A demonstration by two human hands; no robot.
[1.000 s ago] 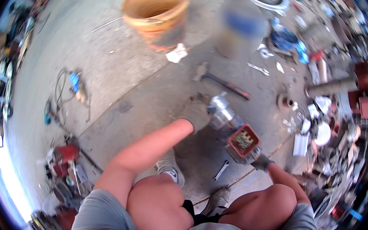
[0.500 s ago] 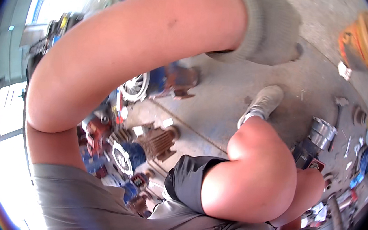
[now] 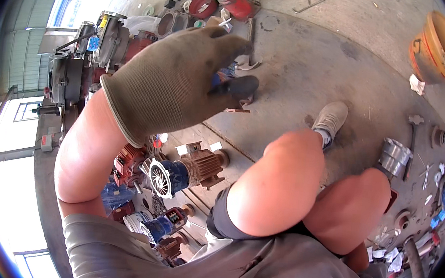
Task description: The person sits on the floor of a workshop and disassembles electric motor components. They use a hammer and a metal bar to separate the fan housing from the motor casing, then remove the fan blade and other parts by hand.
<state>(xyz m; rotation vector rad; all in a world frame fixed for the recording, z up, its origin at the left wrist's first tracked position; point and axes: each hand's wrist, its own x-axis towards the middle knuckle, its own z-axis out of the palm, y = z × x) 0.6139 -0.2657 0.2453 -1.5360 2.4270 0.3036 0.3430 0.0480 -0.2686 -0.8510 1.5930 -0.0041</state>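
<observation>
My left hand [image 3: 186, 74], in a grey-brown knit work glove with dark fingertips, is raised at the upper left. Its thumb and fingers are spread, and nothing shows in its grasp. Behind the glove, a claw hammer [image 3: 248, 65] lies on the floor. Part of a blue machine shows through the gap between thumb and fingers. Below the wrist sits an electric motor [image 3: 202, 167] with a rusty finned body, a blue end and a white fan. Only a bit of my right forearm [image 3: 356, 258] appears past my knee; the hand itself is hidden.
More motors [image 3: 160, 227] crowd the left side, beside a red motor [image 3: 130, 165]. An orange bucket [image 3: 423, 54] stands far right. Nearer are a shiny metal cylinder [image 3: 395, 157] and a long-handled hammer [image 3: 412, 138]. A red canister [image 3: 235, 3] sits at the back.
My left arm has drawn back toward the left and nearer, bringing the whole gloved hand into clearer sight. My knees have shifted lower and to the left in the picture.
</observation>
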